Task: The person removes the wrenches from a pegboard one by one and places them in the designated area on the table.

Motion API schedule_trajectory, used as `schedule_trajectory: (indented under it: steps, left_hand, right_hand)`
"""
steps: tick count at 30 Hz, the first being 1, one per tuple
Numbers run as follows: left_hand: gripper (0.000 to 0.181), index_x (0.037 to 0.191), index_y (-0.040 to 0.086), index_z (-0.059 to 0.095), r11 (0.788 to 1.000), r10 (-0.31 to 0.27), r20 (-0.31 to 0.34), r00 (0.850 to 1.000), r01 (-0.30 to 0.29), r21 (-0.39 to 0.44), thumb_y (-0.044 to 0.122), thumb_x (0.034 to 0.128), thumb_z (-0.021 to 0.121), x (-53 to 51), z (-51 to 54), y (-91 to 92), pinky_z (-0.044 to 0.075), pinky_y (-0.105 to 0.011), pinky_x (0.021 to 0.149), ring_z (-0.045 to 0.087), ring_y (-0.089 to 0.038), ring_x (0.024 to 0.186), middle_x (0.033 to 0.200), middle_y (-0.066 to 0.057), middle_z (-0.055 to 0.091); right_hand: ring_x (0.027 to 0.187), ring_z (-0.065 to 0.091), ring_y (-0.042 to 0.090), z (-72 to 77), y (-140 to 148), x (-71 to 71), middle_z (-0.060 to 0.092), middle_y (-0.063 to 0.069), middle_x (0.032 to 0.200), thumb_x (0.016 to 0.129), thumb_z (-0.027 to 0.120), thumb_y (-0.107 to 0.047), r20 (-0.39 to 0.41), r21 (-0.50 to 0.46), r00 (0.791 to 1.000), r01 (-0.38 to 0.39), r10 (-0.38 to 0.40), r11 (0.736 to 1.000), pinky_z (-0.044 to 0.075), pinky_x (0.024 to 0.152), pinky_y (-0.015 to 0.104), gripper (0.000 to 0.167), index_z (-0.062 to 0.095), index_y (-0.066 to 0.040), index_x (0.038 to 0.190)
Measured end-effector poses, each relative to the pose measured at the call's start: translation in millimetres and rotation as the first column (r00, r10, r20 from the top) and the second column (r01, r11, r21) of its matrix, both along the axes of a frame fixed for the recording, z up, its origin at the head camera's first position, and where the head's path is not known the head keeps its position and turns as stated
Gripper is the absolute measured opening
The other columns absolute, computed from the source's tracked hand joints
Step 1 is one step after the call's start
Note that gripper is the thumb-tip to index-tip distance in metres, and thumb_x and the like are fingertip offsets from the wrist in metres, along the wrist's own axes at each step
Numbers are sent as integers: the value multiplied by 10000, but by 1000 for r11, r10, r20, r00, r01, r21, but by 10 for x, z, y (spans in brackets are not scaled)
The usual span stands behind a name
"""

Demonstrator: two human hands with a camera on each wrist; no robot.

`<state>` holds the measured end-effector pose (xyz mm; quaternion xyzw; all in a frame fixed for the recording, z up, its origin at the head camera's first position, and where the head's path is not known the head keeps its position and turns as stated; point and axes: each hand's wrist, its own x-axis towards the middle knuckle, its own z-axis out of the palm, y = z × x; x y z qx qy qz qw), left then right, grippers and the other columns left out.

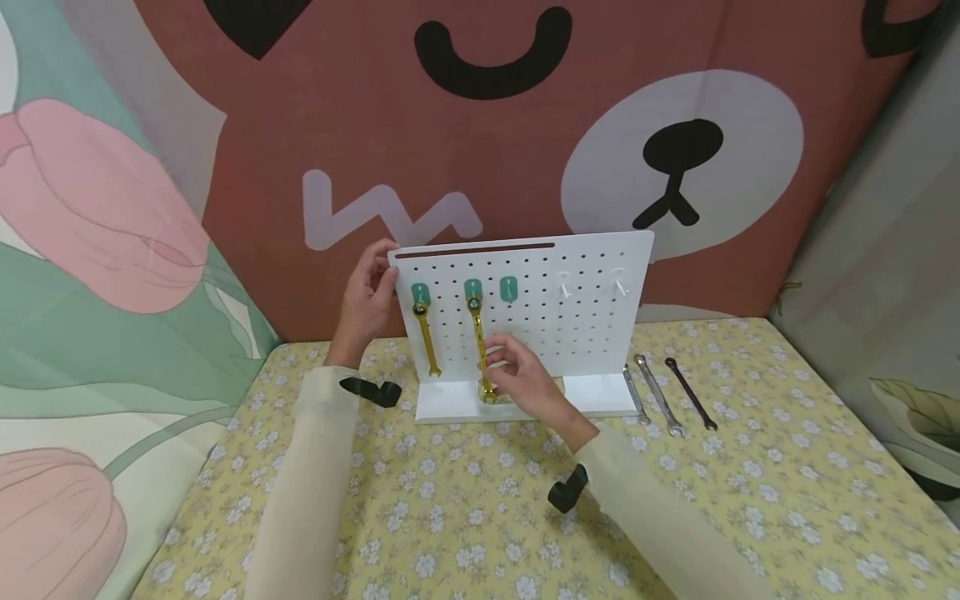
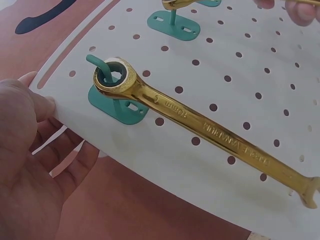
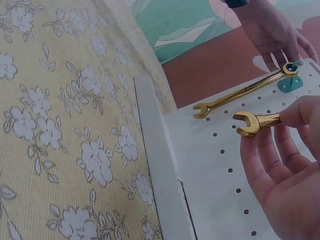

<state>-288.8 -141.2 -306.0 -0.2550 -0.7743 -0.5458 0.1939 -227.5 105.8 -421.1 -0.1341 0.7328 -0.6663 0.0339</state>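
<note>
My left hand (image 1: 366,300) holds the upper left edge of a white pegboard (image 1: 596,333), thumb in front and fingers behind it. A golden combination wrench (image 2: 200,125) hangs by its ring end on the leftmost green hook (image 2: 125,111). With my right hand (image 1: 525,382) I pinch the shank of a second golden wrench (image 1: 478,327), which hangs down with its ring end at the middle green hook (image 1: 472,287). Its open end (image 3: 248,123) sticks out past my thumb and fingers in the right wrist view. Whether the ring is fully over that hook cannot be told.
A third green hook (image 1: 509,288) and two white hooks (image 1: 565,286) carry nothing. Right of the board, two silver wrenches (image 1: 660,396) and a dark purplish wrench (image 1: 692,395) lie on the flowered tablecloth (image 1: 465,508). A printed curtain (image 1: 345,108) hangs close behind.
</note>
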Motion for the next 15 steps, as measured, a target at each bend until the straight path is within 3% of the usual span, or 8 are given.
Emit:
schedule_trajectory:
  steps: [3,5,12,15]
  left_hand:
    - [319,1398,-2,503,1000,1,10,1000,-1,-6,-4,1081,473,-13,-1,12,538,-558,836,589,-375,954,1097,-288,555]
    - [318,1399,3,503,1000,0,11,1000,0,-13,0,1082,472,-18,2,20,542,-538,842,591,-365,962,1101,-276,556]
    - [312,1390,5,511,1000,20,-1,1000,-20,-19,-7,1080,473,2,-8,13,517,-283,773,576,-383,930,1083,-290,557]
    - [313,1392,8,516,1000,21,3,1000,-21,-11,-2,1081,477,-1,-6,10,509,-255,765,574,-382,925,1087,-286,559]
  right_hand:
    - [1009,677,288,15,-1,14,628,159,1179,1006,586,-55,2,-9,1000,-3,3,1000,579,793,412,379,523,-80,1379]
    - [1010,675,297,24,0,23,626,170,1185,1007,585,-48,5,-13,1000,-1,1,1000,578,793,414,375,524,-80,1376]
    - [1032,660,316,45,9,73,605,208,1231,1005,575,-28,16,-22,999,-37,37,999,577,806,434,403,503,-63,1400]
    - [1031,663,301,63,21,87,610,182,1217,1010,568,-28,6,-14,999,-40,40,999,579,789,420,398,509,-71,1401]
